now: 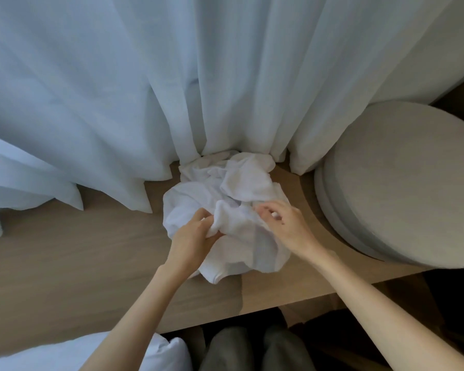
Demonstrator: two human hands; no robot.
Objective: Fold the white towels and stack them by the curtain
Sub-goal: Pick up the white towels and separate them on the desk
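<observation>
A crumpled heap of white towels (233, 188) lies on the wooden bench top (78, 250), its far side touching the foot of the pale curtain (145, 89). My left hand (192, 236) grips a fold of towel at the heap's near left, thumb and fingers curled round the cloth. My right hand (281, 223) pinches towel cloth at the heap's near right side, fingers bent into the fabric. No folded towel shows in view.
A round grey cushion stack (402, 183) sits on the bench at the right, close to the heap. A white pillow (118, 354) lies at the bottom left. My knees (252, 349) show below the bench's front edge.
</observation>
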